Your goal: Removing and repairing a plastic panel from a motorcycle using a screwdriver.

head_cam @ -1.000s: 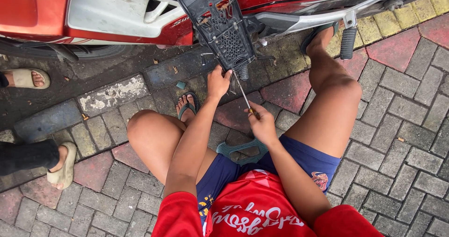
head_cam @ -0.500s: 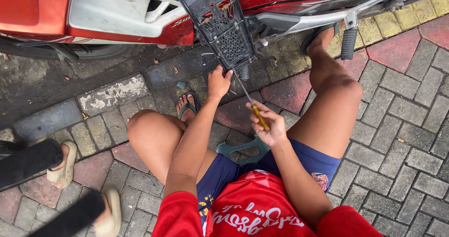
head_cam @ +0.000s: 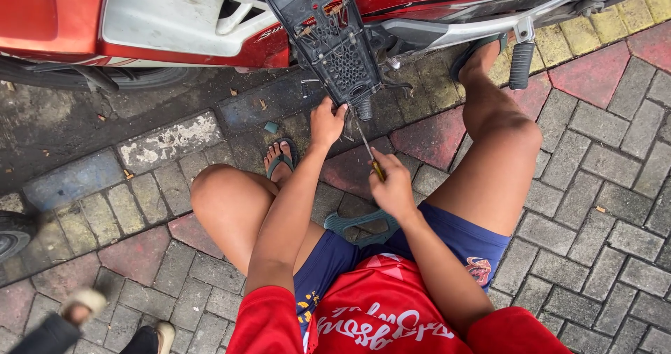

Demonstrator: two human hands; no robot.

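Right hand (head_cam: 393, 186) angles screwdriver (head_cam: 368, 148) under fender (head_cam: 328, 39) edge.

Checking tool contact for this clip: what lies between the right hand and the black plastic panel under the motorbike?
In the head view, the screwdriver's thin metal shaft spans from the right hand up to the black panel; paving shows beneath.

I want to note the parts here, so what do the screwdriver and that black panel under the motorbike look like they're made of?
The screwdriver in the right hand: thin grey shaft with a dull glint, likely steel; its yellowish handle is mostly hidden, maybe plastic. The black panel that the left hand touches: matte, moulded with ribs and a perforated grid, so probably plastic.
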